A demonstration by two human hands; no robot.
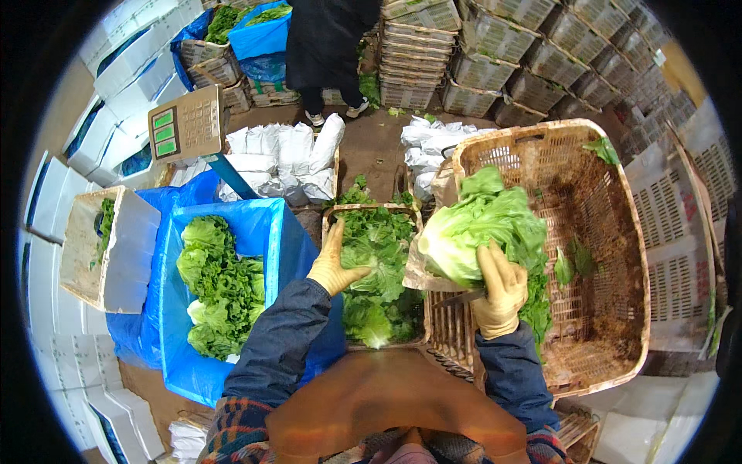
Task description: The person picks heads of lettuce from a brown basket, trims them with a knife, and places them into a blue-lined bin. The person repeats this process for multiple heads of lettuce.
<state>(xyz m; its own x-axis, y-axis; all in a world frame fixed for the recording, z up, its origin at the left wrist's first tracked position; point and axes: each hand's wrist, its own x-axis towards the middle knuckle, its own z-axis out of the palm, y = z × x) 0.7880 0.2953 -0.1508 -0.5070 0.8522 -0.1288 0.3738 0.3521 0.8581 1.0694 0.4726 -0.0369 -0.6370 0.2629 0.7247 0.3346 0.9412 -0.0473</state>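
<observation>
My right hand (499,284), in a pale yellow glove, grips a head of green lettuce (484,226) with its white cut base turned left. A narrow blade, seemingly a knife (455,299), sticks out to the left beneath that hand; its handle is hidden. The lettuce is over the left side of a large, dirty plastic crate (629,301). My left hand (335,264), gloved alike, is empty with thumb and fingers apart. Below it, a smaller crate (428,325) is full of loose lettuce leaves (377,255). Left of it, a blue-lined box (272,232) holds several lettuce heads (223,290).
A digital scale display (185,123) on a post rises behind the blue-lined box. White wrapped packages (278,153) lie beyond. A person in dark clothes (330,52) stands at the back near stacked crates (417,58). White foam boxes (58,203) line the left side.
</observation>
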